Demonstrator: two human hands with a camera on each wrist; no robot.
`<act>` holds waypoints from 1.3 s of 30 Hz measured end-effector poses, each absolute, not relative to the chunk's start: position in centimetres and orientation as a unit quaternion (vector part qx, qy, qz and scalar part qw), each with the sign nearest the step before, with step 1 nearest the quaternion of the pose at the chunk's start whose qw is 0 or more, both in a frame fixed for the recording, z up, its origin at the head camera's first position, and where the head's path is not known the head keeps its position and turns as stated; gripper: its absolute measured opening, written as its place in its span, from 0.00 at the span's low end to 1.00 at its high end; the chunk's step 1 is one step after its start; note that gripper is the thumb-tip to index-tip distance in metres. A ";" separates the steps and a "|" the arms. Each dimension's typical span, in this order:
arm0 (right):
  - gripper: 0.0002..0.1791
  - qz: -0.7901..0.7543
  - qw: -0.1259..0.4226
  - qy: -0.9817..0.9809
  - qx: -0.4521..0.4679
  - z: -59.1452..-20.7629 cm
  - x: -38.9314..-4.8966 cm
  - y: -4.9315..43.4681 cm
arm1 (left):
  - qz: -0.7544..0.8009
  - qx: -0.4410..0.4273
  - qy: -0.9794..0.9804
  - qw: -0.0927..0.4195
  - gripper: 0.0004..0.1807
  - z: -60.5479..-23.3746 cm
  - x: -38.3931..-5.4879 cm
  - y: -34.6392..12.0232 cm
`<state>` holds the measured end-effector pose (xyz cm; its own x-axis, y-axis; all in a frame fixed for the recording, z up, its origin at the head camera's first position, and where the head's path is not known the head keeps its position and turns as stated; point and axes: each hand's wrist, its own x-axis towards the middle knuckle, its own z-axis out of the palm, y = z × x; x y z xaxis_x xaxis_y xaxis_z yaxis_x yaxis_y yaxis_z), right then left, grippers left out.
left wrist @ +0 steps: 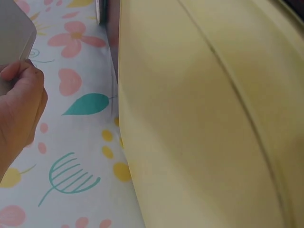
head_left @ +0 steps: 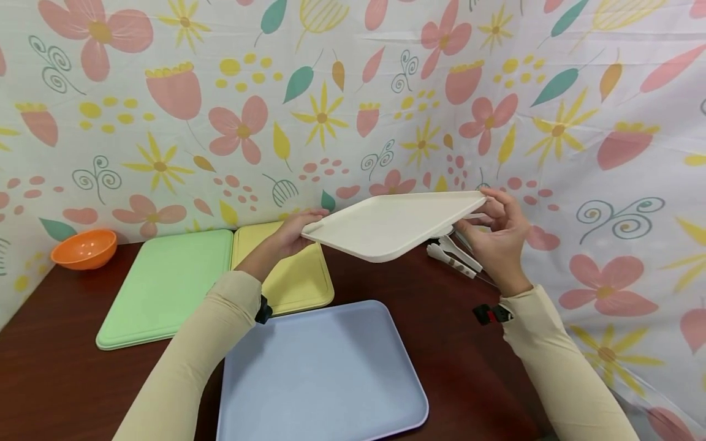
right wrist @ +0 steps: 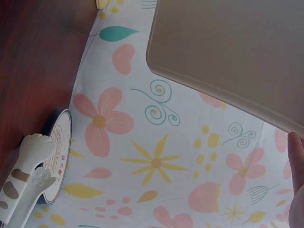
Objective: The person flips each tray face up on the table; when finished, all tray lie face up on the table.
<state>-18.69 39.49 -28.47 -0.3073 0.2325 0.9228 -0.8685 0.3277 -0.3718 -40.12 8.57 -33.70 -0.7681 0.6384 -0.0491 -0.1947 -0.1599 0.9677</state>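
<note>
A white rectangular tray is held up in the air, tilted, by both hands. My left hand grips its left edge, and in the left wrist view that hand has its thumb and fingers pinching a corner. At the opposite edge my right hand pinches the tray between thumb and fingers; only part of that hand shows in the right wrist view. Below lies a light blue tray flat on the table. A yellow board is under the left hand.
A green board lies left of the yellow one, with an orange bowl behind it. Paw-shaped white tongs rest by a patterned plate at the right. A floral curtain hangs behind the dark table.
</note>
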 end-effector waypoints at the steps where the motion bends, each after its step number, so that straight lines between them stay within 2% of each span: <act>1: 0.32 0.520 0.532 -0.617 0.258 -28.4 -18.7 39.4 | 0.737 0.193 0.581 0.285 0.26 -33.7 -40.2 8.6; 15: 0.30 0.504 0.544 -0.618 0.261 -28.0 -18.6 38.4 | 0.736 0.198 0.579 0.289 0.27 -33.9 -40.3 8.0; 26: 0.26 0.490 0.532 -0.647 0.241 -27.7 -18.2 38.2 | 0.749 0.188 0.570 0.281 0.27 -34.0 -40.4 7.9; 39: 0.33 0.482 0.510 -0.680 0.214 -27.5 -17.9 38.2 | 0.745 0.228 0.560 0.282 0.29 -34.4 -40.3 7.7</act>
